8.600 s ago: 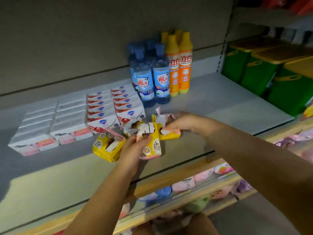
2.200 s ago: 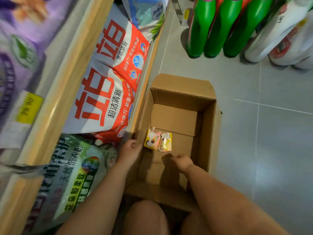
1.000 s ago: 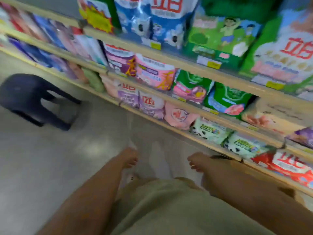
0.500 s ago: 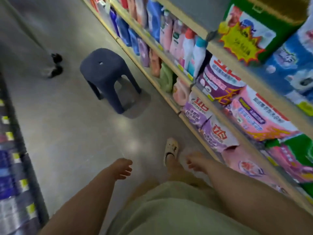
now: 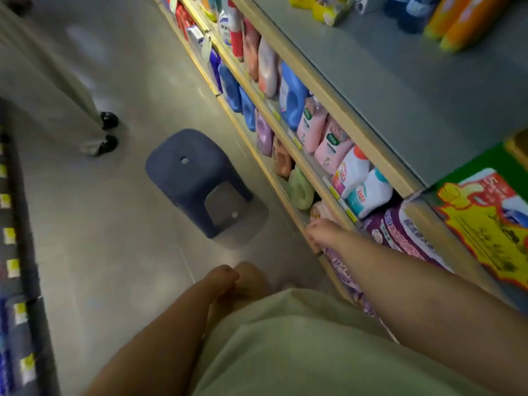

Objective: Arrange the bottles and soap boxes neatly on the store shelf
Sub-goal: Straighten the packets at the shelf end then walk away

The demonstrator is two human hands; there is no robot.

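Observation:
The grey shelf point(image 5: 400, 90) runs along the upper right. At its far end lie yellow soap boxes point(image 5: 328, 8), with blue bottles point(image 5: 405, 10) and orange bottles point(image 5: 460, 22) to their right, all blurred. My left hand point(image 5: 224, 278) hangs low over the floor, fingers loosely curled, holding nothing. My right hand point(image 5: 321, 231) hangs beside the edge of a lower shelf, also empty, far below the soap boxes and bottles.
A dark blue plastic stool point(image 5: 197, 178) stands in the aisle ahead. Another person's legs and black shoes point(image 5: 108, 130) are at the left. Lower shelves hold detergent bottles and bags point(image 5: 311, 130). A green carton point(image 5: 485, 218) sits at the right.
The view has swung up and right, bringing the grey shelf with the soap boxes and bottles into sight. Both hands stay empty; the right one has moved toward the shelf edge.

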